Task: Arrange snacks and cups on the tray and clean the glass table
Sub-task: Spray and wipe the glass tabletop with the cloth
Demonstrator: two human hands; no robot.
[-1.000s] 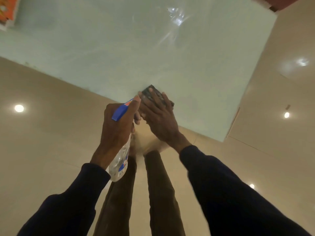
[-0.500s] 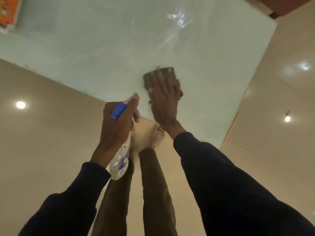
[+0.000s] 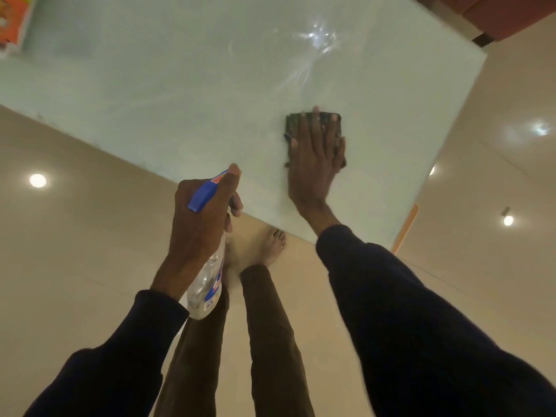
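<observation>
- The person stands at the near edge of the glass worktop (image 3: 180,85) and leans over it, with a bare foot (image 3: 272,245) on the tiled floor (image 3: 75,236) just below that edge.
- The right hand (image 3: 316,158) lies flat on a dark folded cloth (image 3: 291,124). Its fingers are straight and spread, pressing the cloth onto the glass, with none curled round it.
- The cloth sits toward the right side of the worktop, a little in from the near edge.
- The left hand (image 3: 201,218) grips a clear spray bottle (image 3: 207,284) round its neck, one finger laid along the blue trigger head (image 3: 200,198). The bottle hangs over the floor just off the near edge.
- To my eye this is the wiping step. Pale streaks (image 3: 301,73) show on the glass beyond the cloth, and the wide stretch to the left looks not yet covered.
- The cloth looks soft and limp, and it would likely bunch if pushed by one corner. A flat palm across its middle suits wiping, and a pinch at a folded edge suits lifting.
- The bottle looks like light plastic with little liquid in it, perhaps slick if wet. The neck under the trigger is the sure place to hold.
- The glass is hard, smooth and breakable, so I'd judge even pressure wiser than leaning weight near the edge.
- An orange packet (image 3: 12,19) lies at the far left corner. No tray or cup is in sight.
</observation>
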